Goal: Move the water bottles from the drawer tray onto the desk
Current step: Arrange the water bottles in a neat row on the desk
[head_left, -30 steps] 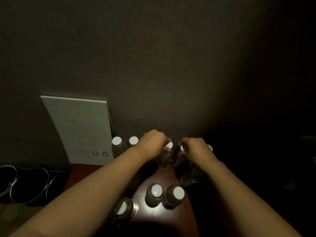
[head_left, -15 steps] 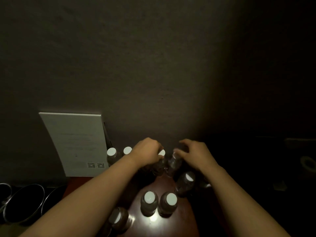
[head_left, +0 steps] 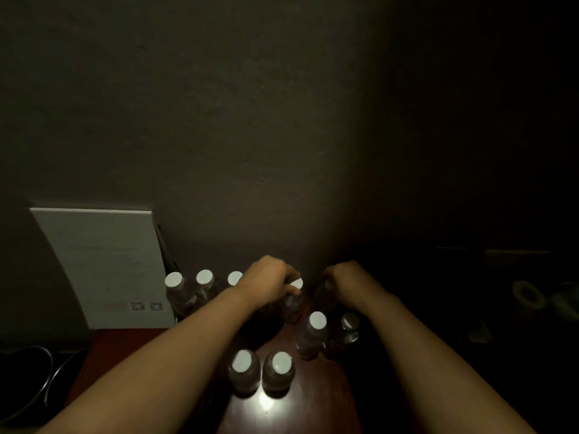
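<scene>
Several clear water bottles with white caps stand on a dark red wooden desk (head_left: pixel 313 402). My left hand (head_left: pixel 269 280) grips the neck of one bottle (head_left: pixel 293 300) near the wall. My right hand (head_left: pixel 347 280) is closed over the top of another bottle (head_left: pixel 322 296) just to its right, with that cap hidden. Three bottles (head_left: pixel 203 285) stand in a row at the wall to the left. Two bottles (head_left: pixel 261 371) stand side by side in front, and two more (head_left: pixel 313 333) stand under my right wrist. No drawer tray is visible.
A white printed card (head_left: pixel 106 264) leans against the dark wall at the left. Round dark metal containers (head_left: pixel 28 380) sit at the lower left. The right side is very dark, with a faint ring-shaped object (head_left: pixel 529 292) there.
Both hands stay on the same two bottles near the wall. The view has shifted, so a third cap shows at the wall and the front left bottle is now hidden by my left arm.
</scene>
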Available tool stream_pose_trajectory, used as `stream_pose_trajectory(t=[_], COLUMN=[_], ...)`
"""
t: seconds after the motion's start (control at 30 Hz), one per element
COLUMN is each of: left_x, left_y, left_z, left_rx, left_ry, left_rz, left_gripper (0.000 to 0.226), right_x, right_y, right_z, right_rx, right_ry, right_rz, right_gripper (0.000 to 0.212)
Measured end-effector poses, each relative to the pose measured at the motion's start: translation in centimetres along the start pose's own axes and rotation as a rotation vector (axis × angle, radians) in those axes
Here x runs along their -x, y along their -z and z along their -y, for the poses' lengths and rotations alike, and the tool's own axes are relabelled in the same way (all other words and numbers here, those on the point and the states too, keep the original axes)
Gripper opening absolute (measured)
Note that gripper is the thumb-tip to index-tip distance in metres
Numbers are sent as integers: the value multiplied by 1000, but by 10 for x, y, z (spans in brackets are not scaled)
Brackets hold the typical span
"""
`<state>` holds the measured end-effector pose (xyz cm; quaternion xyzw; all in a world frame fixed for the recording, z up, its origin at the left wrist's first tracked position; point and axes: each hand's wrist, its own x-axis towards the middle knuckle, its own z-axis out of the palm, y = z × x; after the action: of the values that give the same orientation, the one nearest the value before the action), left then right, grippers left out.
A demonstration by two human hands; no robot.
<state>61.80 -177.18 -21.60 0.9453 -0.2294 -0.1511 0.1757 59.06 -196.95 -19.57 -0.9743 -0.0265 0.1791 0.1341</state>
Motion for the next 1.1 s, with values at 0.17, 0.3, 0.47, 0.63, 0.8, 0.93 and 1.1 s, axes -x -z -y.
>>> stream_pose_trajectory(t=[0.17,0.3,0.47,0.63,0.8,0.93,1.1], left_x=[-6,-8,-9,-10,-11,-9,-3], left_y=[-3,-5,-7,-6,-6,-7,-9], left_z=[2,5,6,7,8,8,4], left_rx=[35,35,42,53,46,49,2], left_ry=[31,34,24,20,20,15,0], left_rz=[-8,-15,-25,-20,-16,-15,-46], left_gripper=[45,46,46,47,48,47,43], right_x=[-6,-12,-11,-9,-9,-10,-4], right_y=[2,-3,-8,-14,-14,-13,-12], right_z=[6,16,15,16,16,12,6], right_rx=[37,60,101,104,100,100,24], right_ry=[-27,-43,-89,-94,-87,-87,-53], right_rz=[3,-22,-42,-66,-69,-55,-52], right_gripper=[20,27,30,29,31,37,50])
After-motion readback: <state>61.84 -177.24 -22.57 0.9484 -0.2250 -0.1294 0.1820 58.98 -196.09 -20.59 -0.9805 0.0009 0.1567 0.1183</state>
